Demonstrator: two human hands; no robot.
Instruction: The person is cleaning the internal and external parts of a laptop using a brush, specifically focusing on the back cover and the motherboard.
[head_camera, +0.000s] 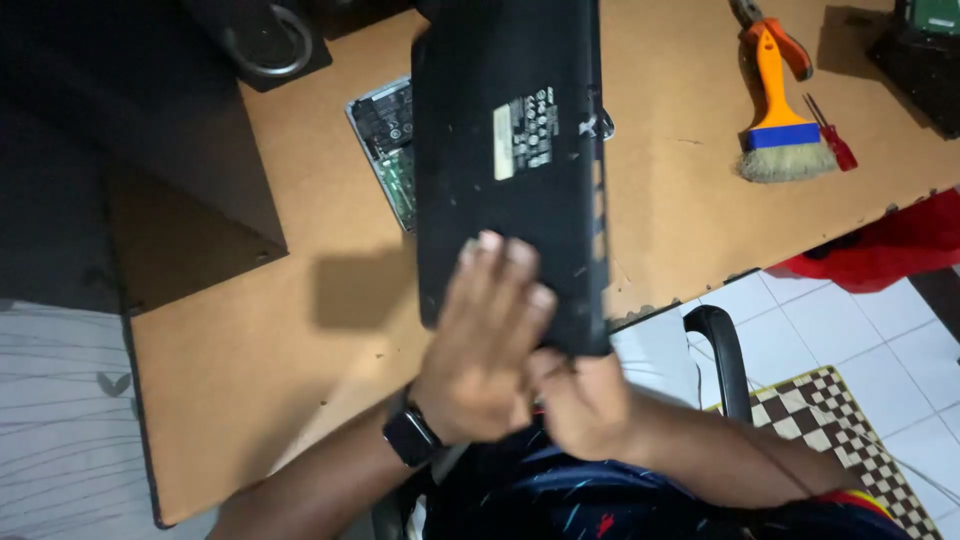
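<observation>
A black laptop base (510, 160), underside up, fills the frame's upper centre above the brown bench (250, 330). The left hand (485, 340) presses flat on its near end; the right hand (580, 400) grips the lower corner. Steady support at both points keeps it level. A brush (780, 110) lies upper right.

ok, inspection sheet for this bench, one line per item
Surface: brown board tabletop, scuffed.
Job's things: black laptop base cover, underside up, held above the desk; circuit board partly under it.
Clutter: orange-handled brush, red screwdriver, black speaker.
Grippers: left hand flat on cover, smartwatch on wrist; right hand grips its near edge.
Cables: nothing seen.
Surroundings: white tiled floor, checkered mat, chair armrest.
</observation>
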